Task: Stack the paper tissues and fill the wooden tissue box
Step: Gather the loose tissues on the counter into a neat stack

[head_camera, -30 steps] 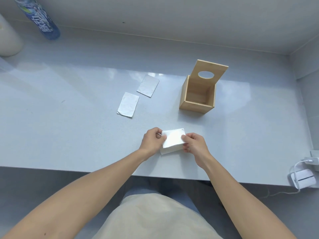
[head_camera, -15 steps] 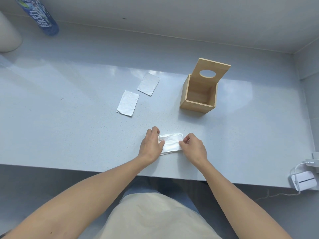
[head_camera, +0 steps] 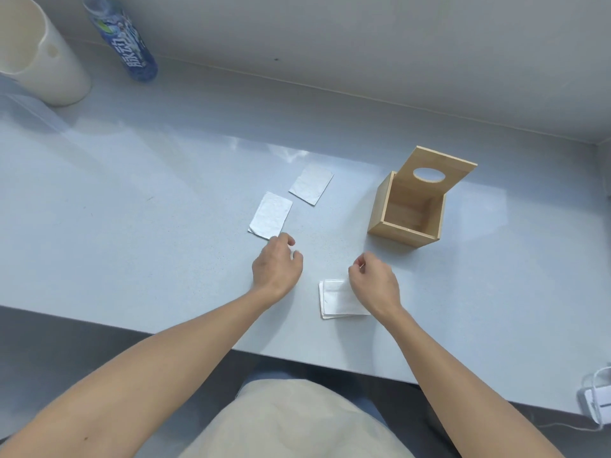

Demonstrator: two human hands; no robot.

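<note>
A small stack of white folded tissues (head_camera: 337, 299) lies near the table's front edge, partly under my right hand (head_camera: 373, 282). That hand hovers over the stack's right side, fingers loosely curled, holding nothing. My left hand (head_camera: 277, 262) is further left and forward, fingers apart, its fingertips just short of a single folded tissue (head_camera: 271, 215). A second single tissue (head_camera: 311, 184) lies behind that one. The wooden tissue box (head_camera: 401, 229) stands at the right, empty, its lid (head_camera: 436, 175) with an oval hole tilted up and back.
A blue-labelled water bottle (head_camera: 125, 41) and a cream cylinder container (head_camera: 39, 54) stand at the back left by the wall. A white charger with a cable (head_camera: 595, 398) sits below the table's right front corner. The grey table (head_camera: 132, 193) spreads wide to the left.
Both hands have let go of the tissue stack, which now lies flat. My left hand moved forward-left toward the nearest single tissue. The camera has shifted, showing more of the back left.
</note>
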